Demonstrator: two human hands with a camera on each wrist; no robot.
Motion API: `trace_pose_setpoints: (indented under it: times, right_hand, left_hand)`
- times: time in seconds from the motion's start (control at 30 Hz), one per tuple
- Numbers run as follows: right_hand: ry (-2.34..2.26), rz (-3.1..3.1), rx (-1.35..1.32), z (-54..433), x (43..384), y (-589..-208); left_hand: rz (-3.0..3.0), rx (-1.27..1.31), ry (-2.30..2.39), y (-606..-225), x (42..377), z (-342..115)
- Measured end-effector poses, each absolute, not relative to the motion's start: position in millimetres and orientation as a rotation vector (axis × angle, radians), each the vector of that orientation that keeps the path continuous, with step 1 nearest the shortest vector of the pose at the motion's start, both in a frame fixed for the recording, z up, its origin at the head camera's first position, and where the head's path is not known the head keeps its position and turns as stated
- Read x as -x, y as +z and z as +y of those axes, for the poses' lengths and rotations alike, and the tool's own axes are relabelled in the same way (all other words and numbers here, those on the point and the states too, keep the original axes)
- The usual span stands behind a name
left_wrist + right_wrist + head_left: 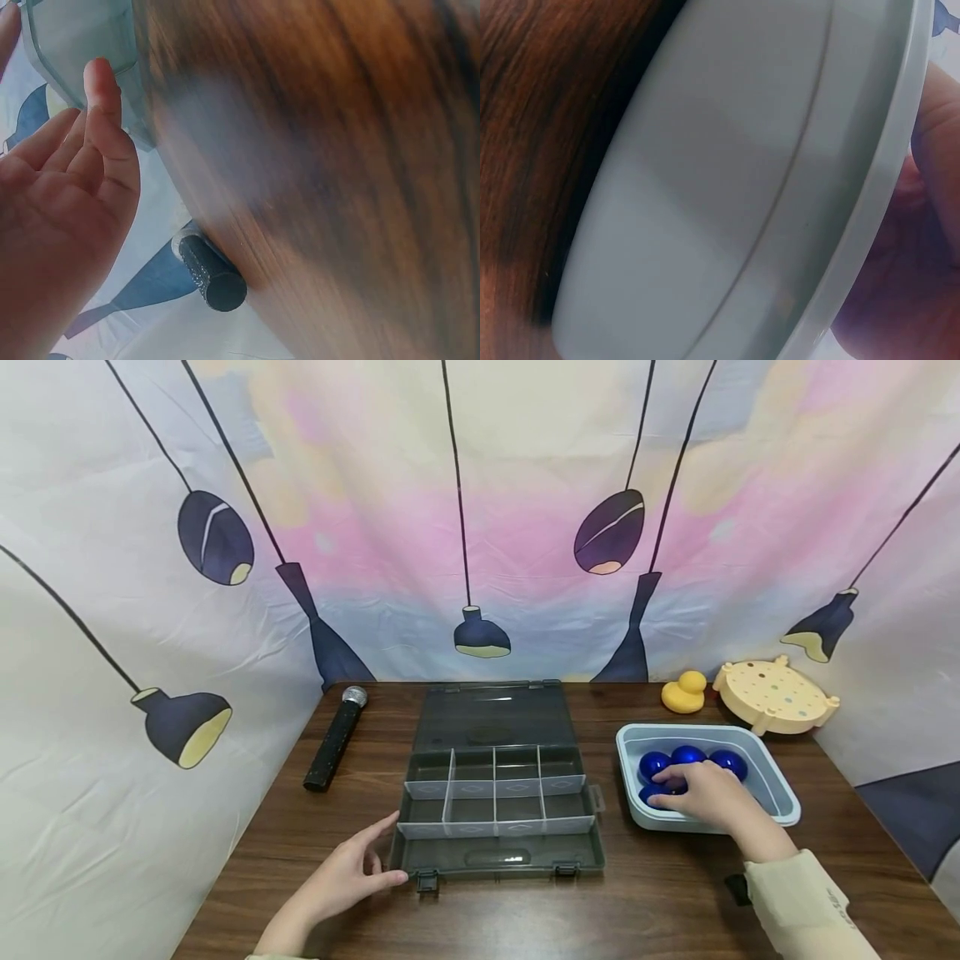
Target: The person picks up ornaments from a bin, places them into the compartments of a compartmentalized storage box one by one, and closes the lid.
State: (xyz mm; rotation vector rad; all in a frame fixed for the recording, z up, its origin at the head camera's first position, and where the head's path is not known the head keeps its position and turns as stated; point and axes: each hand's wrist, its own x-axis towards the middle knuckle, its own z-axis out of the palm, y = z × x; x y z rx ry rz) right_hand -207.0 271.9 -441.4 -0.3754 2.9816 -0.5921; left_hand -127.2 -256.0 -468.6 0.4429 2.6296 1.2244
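A blue tub (637, 815) at the right holds several shiny dark-blue balls (728, 763). My right hand (712, 795) reaches over its front rim, thumb and fingers curled about a blue ball (648, 793) at the front left, partly hidden by them. In the right wrist view the tub's outer wall (697, 172) covers the fingertips. My left hand (337, 875) rests at the near left corner of a grey see-through compartment box (498, 853). Its fingers are spread loosely along the box's side. The box lies with its lid (495, 718) folded back; no contents show in its compartments.
A black microphone (333, 743) with a silver head lies left of the box. Behind the tub sit a yellow rubber duck (684, 693) and a cream spotted stand (776, 693) with short legs. A printed curtain (405, 527) hangs at the table's (510, 927) back edge.
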Motion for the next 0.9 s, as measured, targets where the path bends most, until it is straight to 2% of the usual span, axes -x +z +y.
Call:
trace_pose_setpoints:
  times: [0.9]
  right_hand:
    - [-0.582, 3.212, 0.356, 271.0, 198.2, -419.7]
  left_hand:
    - [2.575, -0.437, 1.290, -470.3, 126.1, -256.0]
